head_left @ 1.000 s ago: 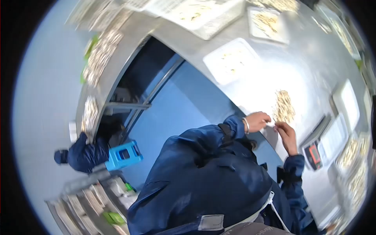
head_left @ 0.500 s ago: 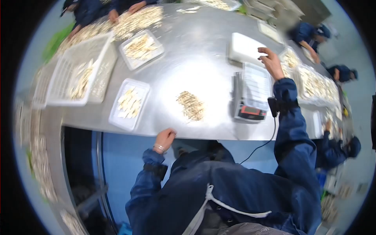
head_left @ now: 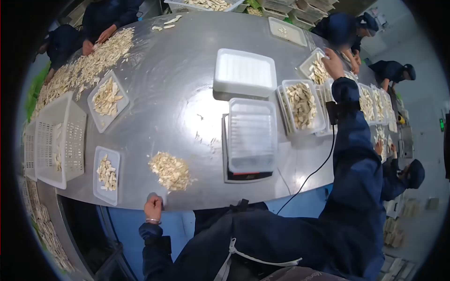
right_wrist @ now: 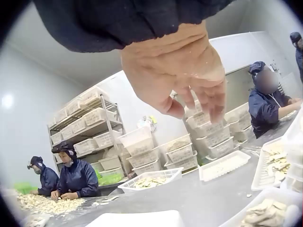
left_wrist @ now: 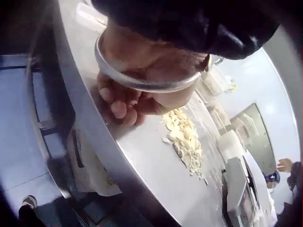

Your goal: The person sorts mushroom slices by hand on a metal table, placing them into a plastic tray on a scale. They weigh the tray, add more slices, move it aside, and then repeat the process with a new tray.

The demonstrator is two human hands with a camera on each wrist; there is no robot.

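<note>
Left hand (left_wrist: 135,97) rests at the near edge of the steel worktop (left_wrist: 156,165), fingers (left_wrist: 118,108) curled under against the metal. Metal bangle (left_wrist: 142,82) on the wrist, dark sleeve (left_wrist: 189,23) above. Small pile of pale cut pieces (left_wrist: 184,139) lies just beyond the hand, apart from it. Scale (left_wrist: 239,194) farther along, blurred.

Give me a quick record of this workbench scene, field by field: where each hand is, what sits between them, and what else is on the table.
left hand: fingers curled, resting on the near edge of the steel table, holding nothing visible
right hand: fingers relaxed, reaching over the filled trays at the far right
loose pile: pale cut pieces, beside the left hand, apart from it
scale: carries an empty clear tray
upturned white tray: behind the scale
others: workers sorting at far edges
</note>
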